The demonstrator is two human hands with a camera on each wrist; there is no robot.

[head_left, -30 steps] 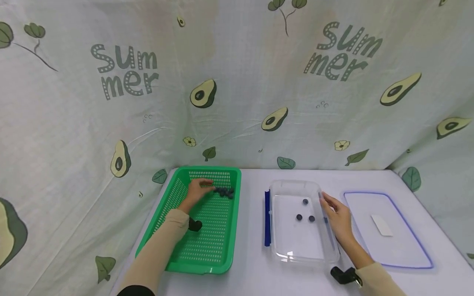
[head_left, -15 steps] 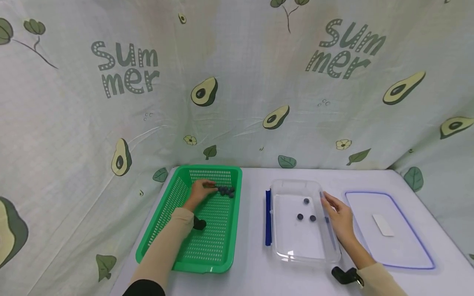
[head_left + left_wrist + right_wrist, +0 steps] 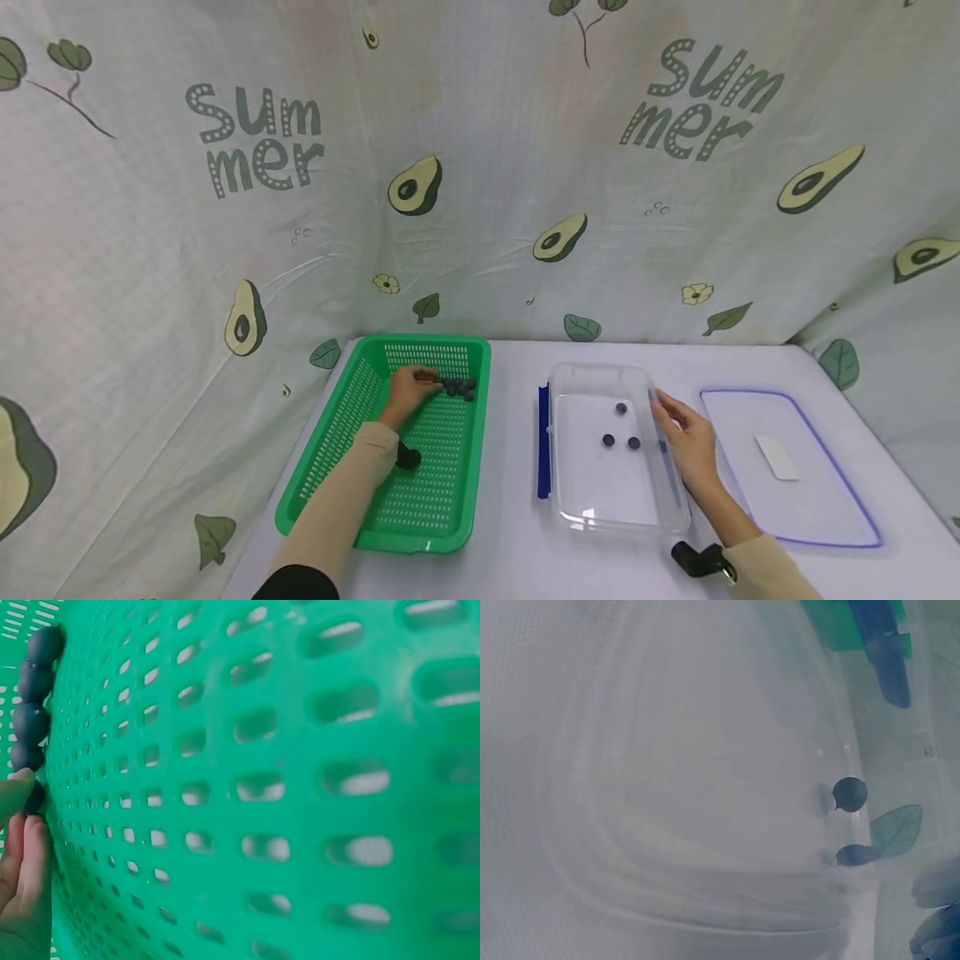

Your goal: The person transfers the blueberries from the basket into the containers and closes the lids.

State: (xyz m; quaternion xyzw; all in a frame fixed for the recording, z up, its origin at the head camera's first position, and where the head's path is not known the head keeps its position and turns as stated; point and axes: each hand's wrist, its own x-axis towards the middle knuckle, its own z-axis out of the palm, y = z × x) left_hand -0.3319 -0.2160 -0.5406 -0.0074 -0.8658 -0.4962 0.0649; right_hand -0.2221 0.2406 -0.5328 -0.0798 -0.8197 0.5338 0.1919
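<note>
In the green basket (image 3: 431, 492), my left hand (image 3: 408, 393) pinches a blueberry (image 3: 34, 798) between thumb and fingertips. It is the near end of a row of several touching blueberries (image 3: 31, 721) on the basket floor. To the right stands a clear plastic box (image 3: 592, 492) without its lid. Three blueberries lie apart inside the box, one of them a blueberry (image 3: 608, 440) on the left. My right hand (image 3: 688, 442) holds the box by its right side wall. Only its fingertips (image 3: 939, 930) show in the right wrist view.
A blue latch flap (image 3: 543, 442) sticks out from the box's left side. Right of my right hand, a clear lid (image 3: 817, 500) with a blue rim lies flat, bearing a white rectangle (image 3: 777, 458). A printed curtain (image 3: 480, 167) closes off the table's back.
My left hand has shifted slightly right along the basket, closer in to the row of blueberries. The right hand keeps its hold on the box; the box's blueberries stay put.
</note>
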